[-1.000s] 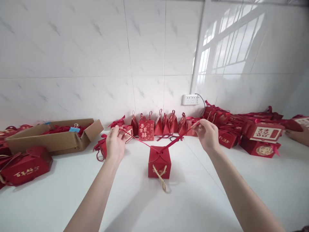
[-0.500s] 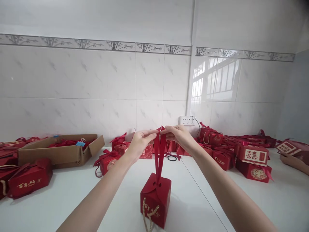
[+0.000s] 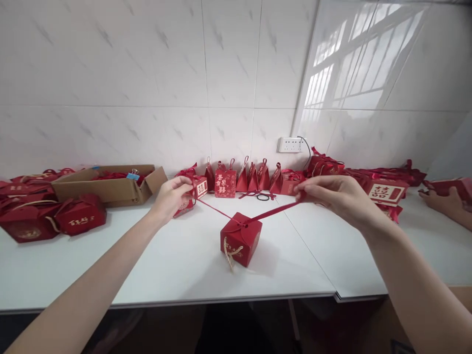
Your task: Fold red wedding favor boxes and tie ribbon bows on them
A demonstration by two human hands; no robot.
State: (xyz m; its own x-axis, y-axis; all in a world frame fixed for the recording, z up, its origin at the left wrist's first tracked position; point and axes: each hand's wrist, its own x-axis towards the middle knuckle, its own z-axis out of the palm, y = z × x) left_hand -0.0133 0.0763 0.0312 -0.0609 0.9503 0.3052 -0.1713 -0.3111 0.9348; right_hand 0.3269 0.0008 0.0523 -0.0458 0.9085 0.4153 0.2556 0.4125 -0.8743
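Observation:
A small red box (image 3: pixel 241 241) with gold lettering and a beige rope loop stands on the white table in the middle. Red ribbon (image 3: pixel 273 212) comes out of the holes in its top and is stretched to both sides. My left hand (image 3: pixel 175 199) pinches one ribbon end, up and left of the box. The other end is pinched in my right hand (image 3: pixel 324 194), up and right of the box.
An open cardboard box (image 3: pixel 103 191) with red items stands at the left, beside red gift boxes (image 3: pixel 81 216). Small red boxes (image 3: pixel 225 184) line the wall, with scissors (image 3: pixel 263 196) before them. At the far right a person's hand (image 3: pixel 448 204) touches a red box.
My hands have moved apart, spreading the ribbon from upright and together to low and sideways. The view has tilted down, showing the table's front edge.

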